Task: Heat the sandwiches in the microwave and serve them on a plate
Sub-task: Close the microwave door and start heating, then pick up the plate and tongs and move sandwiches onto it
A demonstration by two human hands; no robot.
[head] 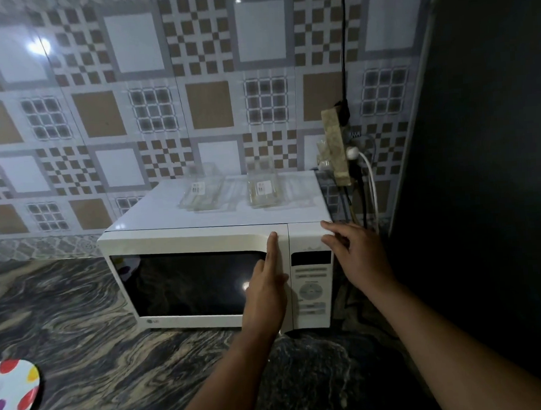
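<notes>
A white microwave (201, 240) stands on the dark marbled counter (80, 327), its dark-windowed door closed. My left hand (266, 287) lies flat against the door's right edge, fingers straight and pointing up. My right hand (354, 253) rests with straight fingers on the microwave's upper right corner, beside the control panel (312, 284). A white plate with coloured dots (11, 398) sits at the counter's lower left edge, nothing on its visible part. No sandwich shows through the dark window.
Two clear plastic containers (201, 190) (263, 187) lie on top of the microwave. A power strip with plugs and cables (338, 146) hangs on the tiled wall behind its right side. A dark wall or cabinet (482, 160) closes off the right.
</notes>
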